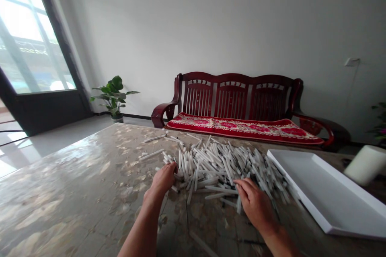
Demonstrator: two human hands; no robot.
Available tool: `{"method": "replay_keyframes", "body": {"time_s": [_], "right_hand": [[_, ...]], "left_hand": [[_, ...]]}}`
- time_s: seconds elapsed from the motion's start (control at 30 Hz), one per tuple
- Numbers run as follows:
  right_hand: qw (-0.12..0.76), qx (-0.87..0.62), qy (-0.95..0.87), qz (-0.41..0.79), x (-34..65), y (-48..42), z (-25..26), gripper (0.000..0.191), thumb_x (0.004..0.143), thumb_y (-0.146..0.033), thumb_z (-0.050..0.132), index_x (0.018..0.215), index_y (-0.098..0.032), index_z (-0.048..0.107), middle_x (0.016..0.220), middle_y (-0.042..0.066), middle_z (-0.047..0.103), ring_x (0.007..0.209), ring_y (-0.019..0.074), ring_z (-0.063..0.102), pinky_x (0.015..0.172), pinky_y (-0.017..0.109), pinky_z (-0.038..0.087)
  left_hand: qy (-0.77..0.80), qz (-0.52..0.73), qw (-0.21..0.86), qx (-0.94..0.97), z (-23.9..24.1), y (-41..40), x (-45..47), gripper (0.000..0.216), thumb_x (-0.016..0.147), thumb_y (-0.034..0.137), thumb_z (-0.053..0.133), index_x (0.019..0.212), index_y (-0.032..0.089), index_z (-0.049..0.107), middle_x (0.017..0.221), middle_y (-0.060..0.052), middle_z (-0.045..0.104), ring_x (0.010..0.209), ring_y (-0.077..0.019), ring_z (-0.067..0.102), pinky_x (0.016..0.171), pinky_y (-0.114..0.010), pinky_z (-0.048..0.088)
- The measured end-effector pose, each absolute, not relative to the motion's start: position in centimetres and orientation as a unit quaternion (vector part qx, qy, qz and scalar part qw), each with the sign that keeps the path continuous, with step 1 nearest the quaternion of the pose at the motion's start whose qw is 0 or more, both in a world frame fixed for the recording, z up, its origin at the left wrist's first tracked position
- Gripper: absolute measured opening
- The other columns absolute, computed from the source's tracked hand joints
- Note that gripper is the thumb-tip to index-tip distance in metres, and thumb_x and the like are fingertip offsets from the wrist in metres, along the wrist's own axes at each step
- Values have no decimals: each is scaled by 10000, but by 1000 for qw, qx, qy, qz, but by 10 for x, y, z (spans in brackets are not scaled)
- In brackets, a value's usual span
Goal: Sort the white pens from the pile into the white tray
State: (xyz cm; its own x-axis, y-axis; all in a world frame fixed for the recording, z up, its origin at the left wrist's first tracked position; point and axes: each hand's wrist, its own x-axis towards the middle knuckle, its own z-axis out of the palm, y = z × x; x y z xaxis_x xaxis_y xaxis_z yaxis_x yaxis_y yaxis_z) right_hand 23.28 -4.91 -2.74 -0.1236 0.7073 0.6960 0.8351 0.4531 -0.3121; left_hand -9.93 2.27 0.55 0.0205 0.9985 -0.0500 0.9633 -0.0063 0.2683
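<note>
A large heap of thin white pen-like sticks (223, 164) lies on a glossy marble-patterned table (75, 192). My left hand (163, 180) reaches into the heap's left edge, fingers curled down among the sticks. My right hand (255, 202) rests on the heap's near right side, fingers bent over a few sticks. What either hand actually grips is hidden by the fingers. A few loose sticks (155, 138) lie apart to the far left of the heap.
A white shallow tray (331, 196) lies on the table at the right, a white cylinder (366, 164) beyond it. Behind the table stand a dark red wooden bench (241, 104) with a red cushion, a potted plant (113, 96) and a glass door (33, 48).
</note>
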Motion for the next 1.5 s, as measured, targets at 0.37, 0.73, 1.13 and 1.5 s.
{"method": "replay_keyframes", "body": {"time_s": [0.37, 0.73, 1.13, 1.5], "right_hand": [[279, -195, -940, 11, 137, -108, -34, 351, 962, -468, 594, 1307, -404, 581, 1296, -40, 675, 1184, 168, 613, 1027, 277, 465], [272, -384, -879, -73, 177, -79, -19, 271, 899, -104, 592, 1058, -272, 732, 1309, 24, 664, 1323, 248, 488, 1104, 452, 418], [418, -574, -704, -3, 221, -56, -14, 326, 1004, -393, 430, 984, -223, 708, 957, 68, 737, 911, 217, 679, 811, 326, 516], [393, -616, -672, 121, 215, -57, -10, 489, 977, -523, 393, 619, -234, 560, 570, -4, 596, 553, 159, 547, 539, 256, 345]], "left_hand": [[704, 79, 108, 698, 2, 22, -93, 249, 822, 73, 499, 906, 221, 681, 996, -96, 752, 980, -238, 693, 784, -287, 456], [718, 111, 81, 682, 11, 22, -82, 189, 924, 138, 472, 1013, 188, 631, 1054, -127, 728, 1023, -233, 672, 829, -287, 448], [459, 319, 127, 819, 4, -11, 2, 150, 949, 228, 510, 1011, 255, 644, 1003, -39, 709, 883, -177, 676, 771, -255, 480], [391, 322, 44, 861, -23, -19, 26, 133, 943, 237, 574, 952, 228, 707, 845, -40, 713, 754, -181, 672, 697, -261, 497]]}}
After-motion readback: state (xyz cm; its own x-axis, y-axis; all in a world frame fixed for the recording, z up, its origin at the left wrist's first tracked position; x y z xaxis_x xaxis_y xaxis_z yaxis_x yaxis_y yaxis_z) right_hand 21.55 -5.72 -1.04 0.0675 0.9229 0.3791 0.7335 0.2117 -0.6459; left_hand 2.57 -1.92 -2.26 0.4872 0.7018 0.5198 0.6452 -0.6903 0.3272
